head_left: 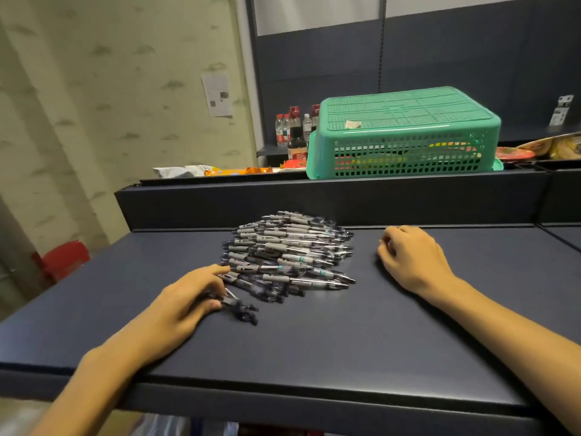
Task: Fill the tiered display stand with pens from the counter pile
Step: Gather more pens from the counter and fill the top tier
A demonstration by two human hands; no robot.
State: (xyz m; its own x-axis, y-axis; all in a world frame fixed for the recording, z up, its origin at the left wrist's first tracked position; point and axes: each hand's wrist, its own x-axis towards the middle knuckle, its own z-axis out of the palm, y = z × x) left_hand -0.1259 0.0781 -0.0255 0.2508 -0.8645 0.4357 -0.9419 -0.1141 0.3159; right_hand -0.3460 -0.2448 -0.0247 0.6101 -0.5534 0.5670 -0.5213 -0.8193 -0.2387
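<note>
- Nearest, the left hand [185, 302] lies on the dark counter [314, 347], fingers curled round a few pens [240, 306] at the pile's near edge.
- Right hand [408, 256] rests loosely curled beside the pen pile [287, 253], holding nothing.
- Pens look light, stiff and slippery; best gathered mid-barrel in small bunches.
- No display stand is in view.

Matt dark counter [314, 347]; perforated plastic basket [405, 152]

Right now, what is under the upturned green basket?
Through the mesh of the green basket, red, yellow and green packaged goods show, though too blurred to identify. The solid base on top, bearing a paper scrap, hides the rest.
</note>
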